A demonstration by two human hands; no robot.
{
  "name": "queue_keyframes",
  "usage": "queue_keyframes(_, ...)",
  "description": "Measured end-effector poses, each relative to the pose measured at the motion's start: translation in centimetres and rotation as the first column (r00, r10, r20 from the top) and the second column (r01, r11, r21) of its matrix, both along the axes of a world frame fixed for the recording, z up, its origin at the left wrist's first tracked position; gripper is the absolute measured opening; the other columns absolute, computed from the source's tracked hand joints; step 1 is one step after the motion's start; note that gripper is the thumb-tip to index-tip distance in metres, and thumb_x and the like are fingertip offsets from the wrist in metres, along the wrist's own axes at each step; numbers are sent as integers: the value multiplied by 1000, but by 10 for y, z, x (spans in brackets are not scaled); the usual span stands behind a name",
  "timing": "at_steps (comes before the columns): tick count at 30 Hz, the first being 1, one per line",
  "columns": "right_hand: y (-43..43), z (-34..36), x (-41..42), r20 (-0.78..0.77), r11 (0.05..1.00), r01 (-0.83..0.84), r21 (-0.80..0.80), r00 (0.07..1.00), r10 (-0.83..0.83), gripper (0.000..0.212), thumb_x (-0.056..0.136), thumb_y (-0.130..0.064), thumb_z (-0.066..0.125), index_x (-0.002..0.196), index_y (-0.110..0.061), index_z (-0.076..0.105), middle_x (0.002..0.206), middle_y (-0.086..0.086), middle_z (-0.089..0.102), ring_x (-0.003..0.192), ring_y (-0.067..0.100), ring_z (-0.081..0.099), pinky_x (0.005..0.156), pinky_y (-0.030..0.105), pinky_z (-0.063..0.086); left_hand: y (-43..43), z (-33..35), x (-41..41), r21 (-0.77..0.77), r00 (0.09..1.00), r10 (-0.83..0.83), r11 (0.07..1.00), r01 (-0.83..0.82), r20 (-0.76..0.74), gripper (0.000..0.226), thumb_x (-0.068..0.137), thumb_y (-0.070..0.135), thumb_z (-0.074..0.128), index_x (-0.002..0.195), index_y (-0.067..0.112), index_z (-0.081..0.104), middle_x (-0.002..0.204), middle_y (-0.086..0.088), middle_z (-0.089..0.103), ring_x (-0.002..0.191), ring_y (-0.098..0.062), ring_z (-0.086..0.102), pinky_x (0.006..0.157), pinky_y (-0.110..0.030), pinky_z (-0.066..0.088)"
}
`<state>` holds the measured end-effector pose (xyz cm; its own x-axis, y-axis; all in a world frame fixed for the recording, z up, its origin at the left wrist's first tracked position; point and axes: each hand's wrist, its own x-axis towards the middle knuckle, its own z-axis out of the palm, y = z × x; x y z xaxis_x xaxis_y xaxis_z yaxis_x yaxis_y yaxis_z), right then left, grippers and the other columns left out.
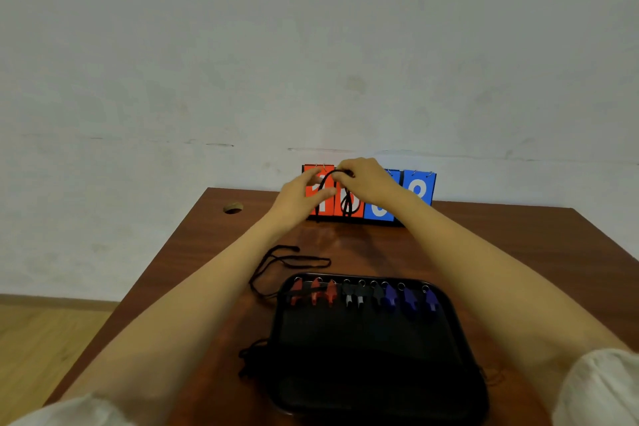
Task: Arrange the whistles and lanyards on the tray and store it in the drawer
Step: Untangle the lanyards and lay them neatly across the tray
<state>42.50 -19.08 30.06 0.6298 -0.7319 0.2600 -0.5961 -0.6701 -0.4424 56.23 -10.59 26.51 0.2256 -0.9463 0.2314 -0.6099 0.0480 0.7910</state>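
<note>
1. A round hole (233, 208) sits in the bench (501, 239) near its far left corner.
2. A loose lanyard (287, 263) lies on the bench just beyond the tray's far left corner. A dark cord bundle (250, 356) rests against the tray's left edge.
3. The left hand (304, 194) is raised before the scoreboard's red cards, thumb and fingers either side of one strand. I cannot tell whether it grips.
4. A black lanyard (346, 199) hangs in loops between the hands, above the bench.
5. The right hand (366, 180) pinches the lanyard's top.
6. The black tray (373, 356) lies near the person. Along its far edge runs a row of red whistles (314, 290), dark whistles (359, 294) and blue whistles (409, 297).
7. The scoreboard (418, 187) stands at the bench's far edge by the wall.
</note>
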Motion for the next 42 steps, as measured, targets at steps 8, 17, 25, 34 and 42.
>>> queue_keyframes(8, 23, 9, -49, 3, 997, 28, 71, 1000, -29, 37, 96, -39, 47, 94, -7, 65, 89, 4, 65, 82, 20, 60, 70, 27, 46, 15, 7, -7, -46, 982, 99, 995, -93, 162, 30, 97, 21, 48, 119, 7, 63, 104, -11, 69, 87, -18, 62, 80, -28, 47)
queue_keyframes(17, 26, -18, -142, 75, 937, 327, 124, 938, -337, 7, 98, -9, 39, 105, -7, 41, 94, 12, 65, 81, 29, 64, 61, 33, 45, 56, -36, 23, 84, 874, 280, 937, -339, 396, 28, 99, 18, 38, 114, 9, 60, 108, -15, 66, 96, -34, 60, 81, -42, 49)
queue_keyframes(25, 47, -60, -195, 0, 891, 415, 182, 907, -422, 12, 89, -14, 61, 89, -8, 71, 85, 2, 68, 83, 19, 64, 85, 36, 52, 86, -71, 8, 156, 909, 259, 934, -322, 326, 13, 93, 20, 54, 96, 15, 66, 94, -8, 70, 82, -23, 60, 67, -32, 45)
queue_keyframes(34, 86, -121, -239, -110, 804, 479, 352, 874, -472, 17, 91, -4, 47, 84, -10, 61, 71, 0, 70, 72, 15, 65, 61, 21, 47, 121, -122, -9, 325, 954, 186, 910, -258, 236, 12, 89, 16, 61, 78, 17, 61, 84, -3, 66, 84, -23, 61, 70, -33, 45)
queue_keyframes(42, 106, -147, -256, -277, 788, 497, 364, 865, -418, 23, 91, -10, 53, 74, -15, 68, 85, 6, 69, 79, 22, 63, 67, 33, 52, 139, -146, -16, 374, 947, 121, 898, -233, 299, 14, 88, 17, 62, 74, 21, 64, 89, -1, 66, 88, -18, 59, 72, -32, 46)
